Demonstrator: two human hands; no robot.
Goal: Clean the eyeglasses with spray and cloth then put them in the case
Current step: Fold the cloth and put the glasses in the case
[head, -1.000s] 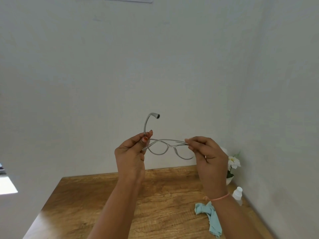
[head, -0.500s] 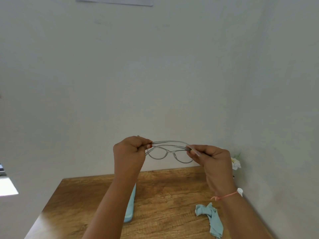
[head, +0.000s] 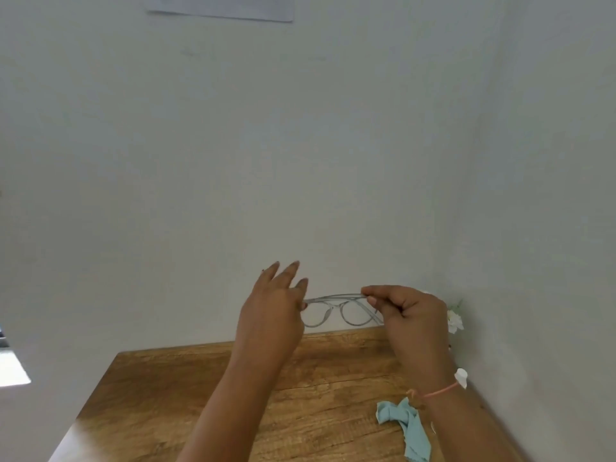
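Note:
The clear grey-framed eyeglasses are held in the air above the far edge of the wooden table, with both temples folded along the front. My right hand pinches their right end between thumb and fingers. My left hand is at their left end with its fingers spread straight upward; only the thumb side touches the frame. A crumpled light blue cloth lies on the table at the right, next to my right forearm. The white cap of the spray bottle peeks out behind my right wrist. No case is visible.
White flowers stand in the far right corner where two pale walls meet. A sheet of paper hangs high on the back wall. A bright window opening shows at the left edge.
The left temple, sticking up a second ago, is now folded flat. My left hand has let go of its pinch and spread its fingers. The glasses sit lower and further right.

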